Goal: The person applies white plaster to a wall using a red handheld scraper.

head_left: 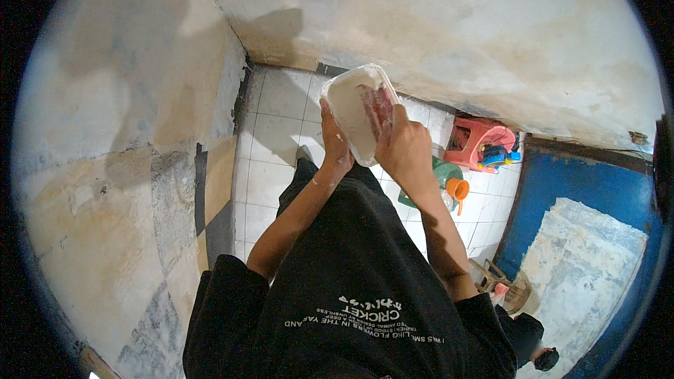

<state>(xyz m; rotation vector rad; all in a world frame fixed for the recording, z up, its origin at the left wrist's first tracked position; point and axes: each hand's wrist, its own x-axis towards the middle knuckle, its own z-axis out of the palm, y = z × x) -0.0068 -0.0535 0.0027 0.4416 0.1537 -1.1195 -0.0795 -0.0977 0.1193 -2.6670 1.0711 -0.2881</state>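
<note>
My left hand (335,139) is closed on the left side of a white rectangular tub (361,151), held tilted in front of my body. The tub has white smears along its rim and a pale, whitish paste (347,102) inside. In my right hand (408,149) is a reddish flat spreader (377,107), streaked with white. Its blade lies in the tub against the right side, and my fingers cover its near end. White specks mark my left hand and wrist.
Stained walls meet in a corner ahead, above a white tiled floor (274,137). On the right are a pink plastic stool (460,154) with a blue-and-yellow tool (495,158), a green container (447,170) and an orange dipper (458,188). A person (523,337) is at lower right.
</note>
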